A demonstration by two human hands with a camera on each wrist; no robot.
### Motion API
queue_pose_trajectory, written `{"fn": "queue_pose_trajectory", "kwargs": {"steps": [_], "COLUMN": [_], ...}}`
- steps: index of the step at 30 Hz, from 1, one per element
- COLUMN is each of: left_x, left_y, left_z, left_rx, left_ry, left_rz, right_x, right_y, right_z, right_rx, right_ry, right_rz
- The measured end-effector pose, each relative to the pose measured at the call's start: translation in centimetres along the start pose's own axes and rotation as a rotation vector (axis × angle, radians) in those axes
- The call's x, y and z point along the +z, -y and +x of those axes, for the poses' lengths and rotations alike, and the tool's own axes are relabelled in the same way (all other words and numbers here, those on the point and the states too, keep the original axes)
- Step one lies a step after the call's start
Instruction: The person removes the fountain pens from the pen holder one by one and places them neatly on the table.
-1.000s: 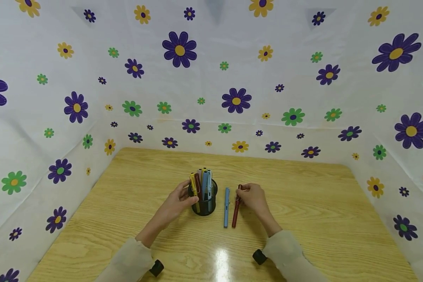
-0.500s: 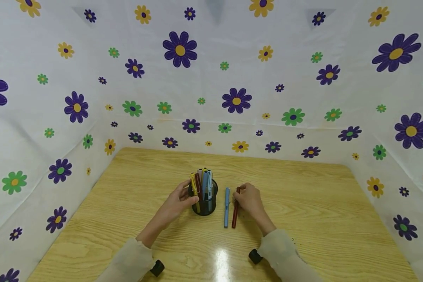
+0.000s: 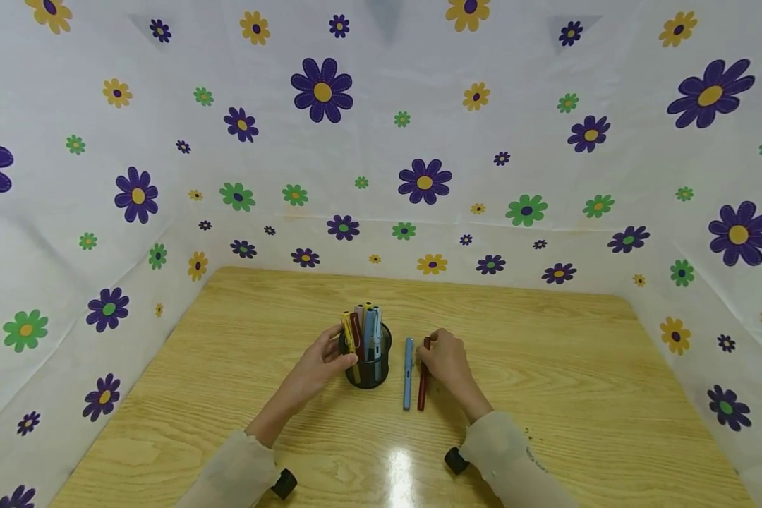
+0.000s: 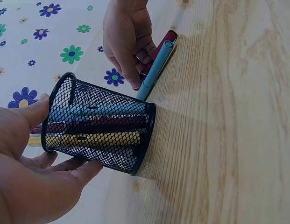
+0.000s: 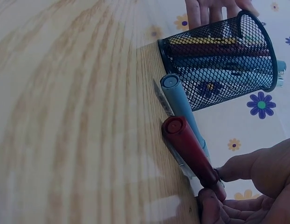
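Observation:
A black mesh pen holder (image 3: pixel 367 377) stands upright on the table, filled with several yellow, dark red, pink and blue pens. My left hand (image 3: pixel 314 368) holds it from the left, thumb by the rim and fingers around the far side, as the left wrist view shows. To the right of the holder, a light blue pen (image 3: pixel 408 377) lies on the table, pointing away from me. Beside that lies a dark red pen (image 5: pixel 189 147), nearly parallel. My right hand (image 3: pixel 449 361) pinches the red pen near its far end, between thumb and fingers; the hand hides that end from above.
The wooden table (image 3: pixel 546 367) reaches back to a white cloth backdrop (image 3: pixel 381 141) printed with flowers, which also encloses both sides. Black wrist cameras sit at both cuffs, close over the tabletop.
My right hand has shifted slightly left and turned over the far end of the red pen, covering more of it. The left hand, pen holder and blue pen have stayed put.

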State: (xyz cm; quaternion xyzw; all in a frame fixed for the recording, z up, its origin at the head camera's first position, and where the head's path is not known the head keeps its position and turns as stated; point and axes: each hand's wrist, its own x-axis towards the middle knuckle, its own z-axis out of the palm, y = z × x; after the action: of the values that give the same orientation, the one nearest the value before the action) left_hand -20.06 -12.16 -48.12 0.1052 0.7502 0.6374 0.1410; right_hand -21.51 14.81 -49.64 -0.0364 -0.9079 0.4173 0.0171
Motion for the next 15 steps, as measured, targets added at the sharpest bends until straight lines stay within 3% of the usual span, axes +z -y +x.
{"fn": "queue_pose_trajectory", "kwargs": {"steps": [15], "left_x": [0.01], "left_y": [0.00], "left_z": [-0.07], "left_rx": [0.002], "left_ry": [0.006], "left_rz": [-0.010], "right_x": [-0.18], "right_y": [0.06], "right_z": [-0.40], "right_rx": [0.000], "right_ry": [0.022], "right_rz": [0.026]}}
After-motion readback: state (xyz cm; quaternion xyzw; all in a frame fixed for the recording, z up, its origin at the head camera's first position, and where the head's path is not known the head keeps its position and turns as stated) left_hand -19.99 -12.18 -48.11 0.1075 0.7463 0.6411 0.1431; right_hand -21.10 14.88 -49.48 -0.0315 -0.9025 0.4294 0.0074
